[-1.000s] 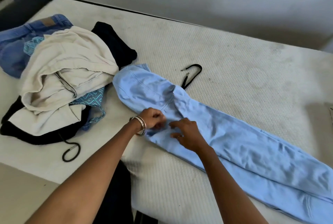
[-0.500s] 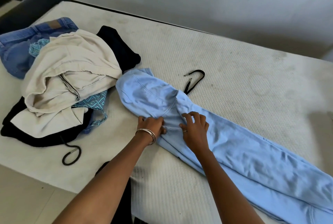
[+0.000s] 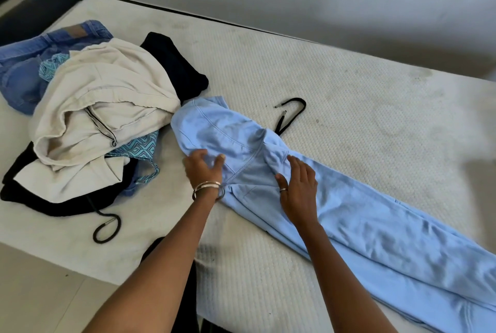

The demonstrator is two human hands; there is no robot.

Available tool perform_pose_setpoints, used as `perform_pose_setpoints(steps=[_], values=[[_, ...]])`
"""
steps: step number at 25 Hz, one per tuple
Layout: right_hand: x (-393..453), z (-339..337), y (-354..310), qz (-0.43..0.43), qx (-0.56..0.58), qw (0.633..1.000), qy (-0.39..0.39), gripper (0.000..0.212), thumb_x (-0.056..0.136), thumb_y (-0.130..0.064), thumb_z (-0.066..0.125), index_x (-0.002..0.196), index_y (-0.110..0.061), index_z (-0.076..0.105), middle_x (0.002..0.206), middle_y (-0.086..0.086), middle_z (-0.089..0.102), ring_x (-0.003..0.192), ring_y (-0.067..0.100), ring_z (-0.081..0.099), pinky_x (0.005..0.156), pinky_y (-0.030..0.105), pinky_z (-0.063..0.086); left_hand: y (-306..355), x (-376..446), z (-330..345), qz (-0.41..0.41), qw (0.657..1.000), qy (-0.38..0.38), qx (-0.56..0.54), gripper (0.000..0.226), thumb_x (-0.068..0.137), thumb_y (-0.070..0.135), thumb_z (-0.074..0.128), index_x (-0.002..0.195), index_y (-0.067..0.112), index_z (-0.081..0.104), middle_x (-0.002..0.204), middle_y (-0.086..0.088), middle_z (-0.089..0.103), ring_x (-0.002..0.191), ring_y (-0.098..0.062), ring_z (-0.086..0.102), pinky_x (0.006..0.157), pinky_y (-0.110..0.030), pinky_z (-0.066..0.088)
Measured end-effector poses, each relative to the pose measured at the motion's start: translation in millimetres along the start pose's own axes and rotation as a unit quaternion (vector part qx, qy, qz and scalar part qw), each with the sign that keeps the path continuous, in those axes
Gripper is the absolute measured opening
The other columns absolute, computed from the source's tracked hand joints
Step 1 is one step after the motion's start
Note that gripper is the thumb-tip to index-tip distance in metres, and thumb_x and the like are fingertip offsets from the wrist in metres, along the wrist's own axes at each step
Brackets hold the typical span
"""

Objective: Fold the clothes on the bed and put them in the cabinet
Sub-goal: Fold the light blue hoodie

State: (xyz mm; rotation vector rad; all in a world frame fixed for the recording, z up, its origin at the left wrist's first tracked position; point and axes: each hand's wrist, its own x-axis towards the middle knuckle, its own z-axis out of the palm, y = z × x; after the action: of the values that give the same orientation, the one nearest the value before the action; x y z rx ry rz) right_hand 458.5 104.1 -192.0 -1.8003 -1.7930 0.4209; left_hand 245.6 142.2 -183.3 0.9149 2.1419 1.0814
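A light blue garment (image 3: 362, 225) lies stretched diagonally on the white mattress (image 3: 349, 86), from the middle toward the lower right. Its hood-like end (image 3: 214, 126) points at the clothes pile. My left hand (image 3: 202, 170), with bangles on the wrist, rests on the near edge of that end, fingers spread. My right hand (image 3: 298, 189) lies flat on the cloth just to the right, fingers straight. A black drawstring (image 3: 292, 111) pokes out from behind the garment.
A pile at the left holds a cream garment (image 3: 102, 102), a black garment (image 3: 174, 64), blue jeans (image 3: 24, 69) and a teal patterned piece (image 3: 138, 146). A black cord loop (image 3: 106, 230) lies near the mattress edge. A dark bed frame (image 3: 40, 5) and a wall stand behind.
Both hands have left the pinched fold at the garment's middle and spread apart. The left hand slid toward the hood end and the right hand flattened on the cloth.
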Motion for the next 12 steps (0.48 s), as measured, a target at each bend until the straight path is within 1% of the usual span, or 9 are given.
perform_pose_setpoints(steps=[1, 2, 3, 4, 6, 8, 10, 11, 12], values=[[1.3, 2.8, -6.4, 0.001, -0.014, 1.000, 0.013, 0.063, 0.099, -0.050, 0.033, 0.144, -0.007, 0.042, 0.147, 0.011, 0.046, 0.136, 0.030, 0.040, 0.109, 0.046, 0.036, 3.5, 9.6, -0.6, -0.103, 0.992, 0.056, -0.040, 0.063, 0.070, 0.029, 0.083, 0.121, 0.008, 0.052, 0.121, -0.019, 0.053, 0.104, -0.038, 0.057, 0.090, -0.043, 0.048], [2.0, 6.7, -10.6, 0.004, -0.037, 0.999, 0.013, 0.064, 0.100, -0.049, 0.030, 0.147, -0.006, 0.039, 0.151, 0.013, 0.042, 0.139, 0.031, 0.037, 0.111, 0.045, 0.034, 9.2, 17.8, -0.5, -0.207, 0.972, 0.071, -0.083, 0.076, 0.068, 0.032, 0.084, 0.128, 0.009, 0.044, 0.128, -0.020, 0.048, 0.110, -0.040, 0.055, 0.093, -0.045, 0.048], [1.2, 12.8, -11.4, 0.012, -0.059, 0.998, -0.011, 0.068, 0.100, -0.050, 0.025, 0.150, -0.006, 0.033, 0.155, 0.014, 0.035, 0.144, 0.031, 0.031, 0.115, 0.044, 0.031, 13.1, 26.7, 1.0, -0.279, 0.949, 0.060, -0.133, 0.085, 0.066, 0.034, 0.085, 0.133, 0.009, 0.038, 0.132, -0.019, 0.047, 0.114, -0.038, 0.054, 0.095, -0.047, 0.048], [-1.8, 18.8, -10.1, 0.024, -0.082, 0.995, -0.057, 0.072, 0.098, -0.053, 0.017, 0.154, -0.007, 0.024, 0.160, 0.013, 0.024, 0.148, 0.030, 0.022, 0.119, 0.044, 0.025, 19.3, 32.5, 1.4, -0.317, 0.929, 0.045, -0.185, 0.089, 0.067, 0.032, 0.086, 0.136, 0.009, 0.035, 0.133, -0.017, 0.048, 0.115, -0.036, 0.054, 0.096, -0.047, 0.048], [-8.0, 30.5, -0.1, 0.038, -0.132, 0.978, -0.156, 0.076, 0.095, -0.057, 0.005, 0.157, -0.012, 0.004, 0.164, 0.008, 0.002, 0.152, 0.025, 0.001, 0.123, 0.042, 0.009, 25.0, 44.2, 2.8, -0.337, 0.901, -0.006, -0.274, 0.076, 0.072, 0.023, 0.082, 0.135, 0.008, 0.042, 0.129, -0.013, 0.055, 0.110, -0.031, 0.058, 0.092, -0.045, 0.050], [-6.7, 35.5, 5.7, 0.049, -0.165, 0.965, -0.199, 0.070, 0.100, -0.054, 0.011, 0.156, -0.015, -0.005, 0.164, 0.005, -0.009, 0.151, 0.022, -0.010, 0.123, 0.039, -0.003, 29.4, 46.4, -0.9, -0.321, 0.868, -0.121, -0.358, 0.051, 0.079, 0.019, 0.073, 0.125, 0.006, 0.058, 0.122, -0.011, 0.064, 0.105, -0.031, 0.063, 0.084, -0.041, 0.053], [-0.9, 33.8, 2.3, 0.070, -0.167, 0.959, -0.218, 0.068, 0.103, -0.050, 0.021, 0.156, -0.017, -0.007, 0.164, 0.004, -0.012, 0.151, 0.022, -0.012, 0.121, 0.037, -0.007, 31.6, 46.0, -5.3, -0.273, 0.850, -0.197, -0.406, 0.036, 0.082, 0.018, 0.065, 0.115, 0.005, 0.065, 0.119, -0.012, 0.067, 0.105, -0.030, 0.064, 0.088, -0.040, 0.053], [2.1, 33.1, 0.4, 0.078, -0.160, 0.958, -0.225, 0.069, 0.104, -0.050, 0.023, 0.156, -0.017, -0.006, 0.164, 0.003, -0.012, 0.151, 0.022, -0.011, 0.120, 0.037, -0.008, 33.2, 45.0, -7.4, -0.253, 0.846, -0.196, -0.427, 0.031, 0.082, 0.016, 0.064, 0.111, 0.006, 0.066, 0.116, -0.013, 0.068, 0.103, -0.030, 0.065, 0.091, -0.041, 0.052], [5.1, 31.4, -1.0, 0.083, -0.145, 0.958, -0.233, 0.069, 0.103, -0.051, 0.025, 0.157, -0.018, -0.003, 0.164, 0.003, -0.010, 0.151, 0.022, -0.009, 0.120, 0.038, -0.006, 35.1, 45.3, -9.1, -0.238, 0.846, -0.172, -0.446, 0.026, 0.082, 0.013, 0.063, 0.107, 0.006, 0.067, 0.112, -0.013, 0.069, 0.098, -0.030, 0.066, 0.091, -0.042, 0.051]])
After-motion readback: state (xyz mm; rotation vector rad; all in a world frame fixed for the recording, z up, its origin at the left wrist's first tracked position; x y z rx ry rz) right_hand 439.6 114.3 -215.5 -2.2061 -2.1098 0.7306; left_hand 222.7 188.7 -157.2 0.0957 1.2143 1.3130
